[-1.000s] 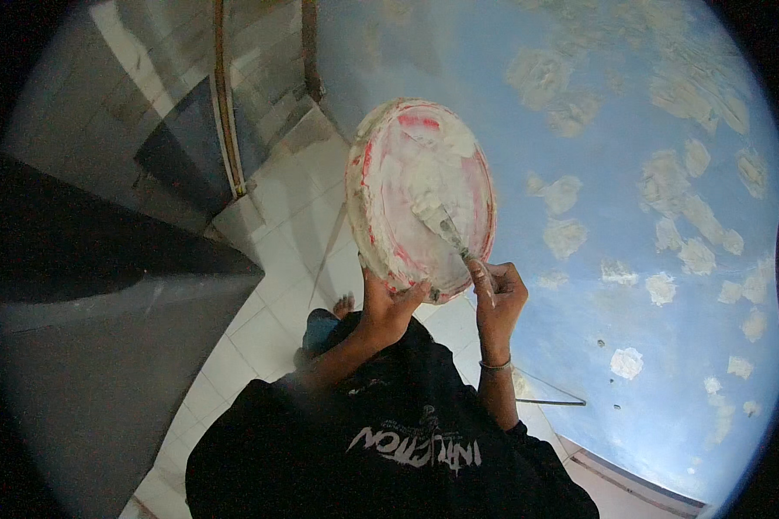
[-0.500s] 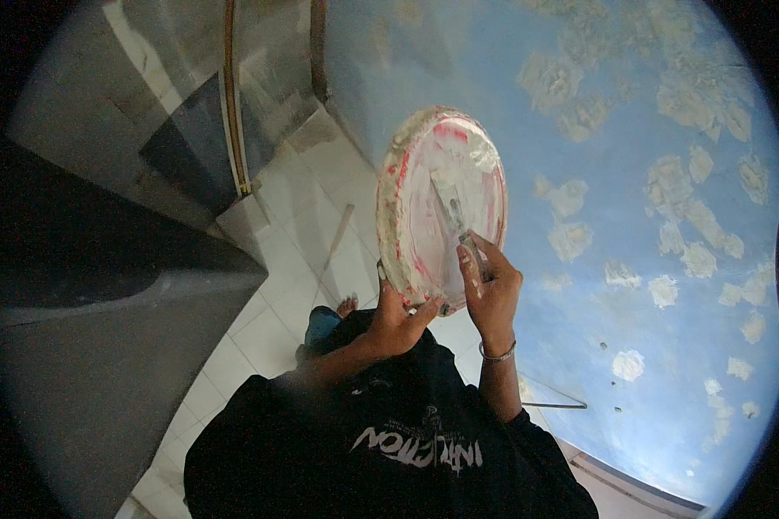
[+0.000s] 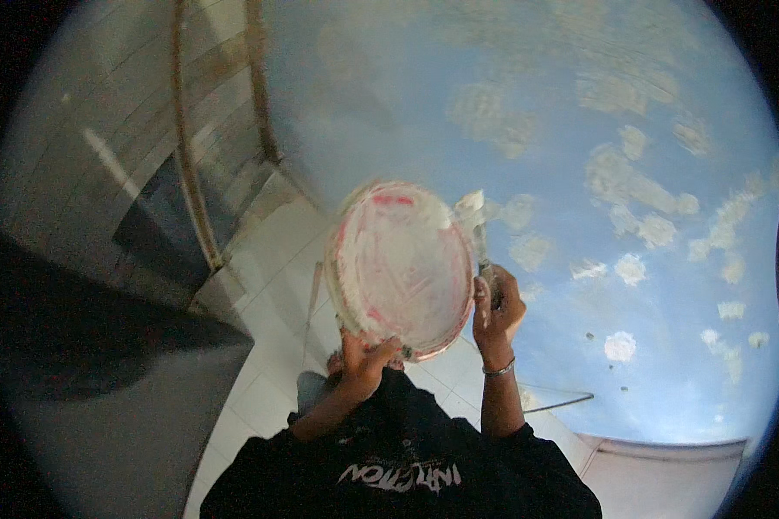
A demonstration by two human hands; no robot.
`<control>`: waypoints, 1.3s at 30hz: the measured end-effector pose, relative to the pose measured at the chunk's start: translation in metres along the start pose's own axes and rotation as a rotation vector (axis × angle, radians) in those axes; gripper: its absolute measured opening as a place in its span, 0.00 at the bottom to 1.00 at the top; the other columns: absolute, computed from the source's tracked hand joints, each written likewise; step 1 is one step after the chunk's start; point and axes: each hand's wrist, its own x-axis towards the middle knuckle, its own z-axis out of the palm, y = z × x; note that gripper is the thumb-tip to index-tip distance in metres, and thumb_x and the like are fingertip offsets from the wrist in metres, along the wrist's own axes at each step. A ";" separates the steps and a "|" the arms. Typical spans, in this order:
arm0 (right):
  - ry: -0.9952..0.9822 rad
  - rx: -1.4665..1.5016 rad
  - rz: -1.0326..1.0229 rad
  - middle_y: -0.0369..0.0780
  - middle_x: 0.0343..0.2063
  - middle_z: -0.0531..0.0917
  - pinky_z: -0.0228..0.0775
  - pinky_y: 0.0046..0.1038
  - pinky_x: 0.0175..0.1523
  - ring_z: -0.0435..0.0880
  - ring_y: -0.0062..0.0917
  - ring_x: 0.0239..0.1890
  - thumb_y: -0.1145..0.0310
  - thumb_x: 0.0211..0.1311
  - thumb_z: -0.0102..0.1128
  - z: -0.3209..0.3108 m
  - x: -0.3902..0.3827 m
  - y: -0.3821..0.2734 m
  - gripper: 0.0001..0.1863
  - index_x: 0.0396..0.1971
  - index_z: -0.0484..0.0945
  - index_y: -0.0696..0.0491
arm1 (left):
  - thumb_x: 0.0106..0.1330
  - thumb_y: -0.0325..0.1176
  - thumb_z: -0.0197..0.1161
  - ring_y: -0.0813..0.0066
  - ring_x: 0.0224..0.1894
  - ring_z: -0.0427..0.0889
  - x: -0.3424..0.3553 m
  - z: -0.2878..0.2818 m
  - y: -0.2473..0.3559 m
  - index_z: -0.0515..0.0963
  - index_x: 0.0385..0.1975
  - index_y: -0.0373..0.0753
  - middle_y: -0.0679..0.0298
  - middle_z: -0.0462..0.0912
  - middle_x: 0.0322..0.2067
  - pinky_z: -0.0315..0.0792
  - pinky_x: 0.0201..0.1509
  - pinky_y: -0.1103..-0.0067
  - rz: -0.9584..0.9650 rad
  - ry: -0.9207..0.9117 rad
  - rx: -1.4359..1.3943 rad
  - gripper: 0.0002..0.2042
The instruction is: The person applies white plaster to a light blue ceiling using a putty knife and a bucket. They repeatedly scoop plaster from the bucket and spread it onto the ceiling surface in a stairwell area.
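My left hand (image 3: 363, 363) grips the lower edge of a round, shallow bucket lid (image 3: 402, 277), its thumb over the rim. White paste smears the lid's face and coats its rim, with red showing through. In my right hand (image 3: 499, 311) is a putty knife (image 3: 479, 233), held upright just beyond the lid's right edge, with a lump of white filler on its blade. The fingers are wrapped round its handle. Behind the knife stands a blue wall (image 3: 554, 329) dotted with pale filler patches (image 3: 619, 346) and a few small dark holes (image 3: 589, 336).
Pale tiles cover the floor (image 3: 242, 381). A large dark grey surface (image 3: 104, 432) fills the lower left. Brown upright trim (image 3: 190, 173) runs up at the far left. Near my right forearm, a thin bent rod (image 3: 563, 402) sticks out by the wall.
The putty knife has come off the lid's face and moved right, beyond its rim, carrying filler. The lid has moved lower and to the left. The whole view has shifted.
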 end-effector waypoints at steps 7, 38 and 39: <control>0.041 -0.046 0.198 0.50 0.34 0.86 0.81 0.34 0.39 0.90 0.37 0.35 0.62 0.67 0.68 -0.014 -0.039 -0.006 0.18 0.48 0.76 0.57 | 0.57 0.18 0.65 0.62 0.52 0.77 -0.008 -0.026 -0.012 0.54 0.66 0.36 0.56 0.71 0.53 0.77 0.54 0.66 -0.415 0.045 -0.091 0.36; 0.410 -0.555 -0.107 0.44 0.37 0.84 0.76 0.35 0.43 0.81 0.36 0.39 0.79 0.55 0.71 -0.219 -0.114 -0.080 0.17 0.47 0.83 0.58 | 0.61 0.17 0.65 0.70 0.35 0.85 -0.044 -0.059 -0.018 0.69 0.56 0.40 0.62 0.81 0.38 0.81 0.37 0.75 -0.552 -0.325 -0.336 0.24; 0.411 -0.524 -0.079 0.44 0.38 0.84 0.77 0.35 0.44 0.82 0.35 0.40 0.81 0.56 0.70 -0.217 -0.093 -0.071 0.17 0.47 0.83 0.59 | 0.61 0.17 0.65 0.70 0.36 0.85 -0.031 -0.059 -0.018 0.69 0.56 0.40 0.61 0.81 0.39 0.81 0.37 0.74 -0.566 -0.279 -0.276 0.24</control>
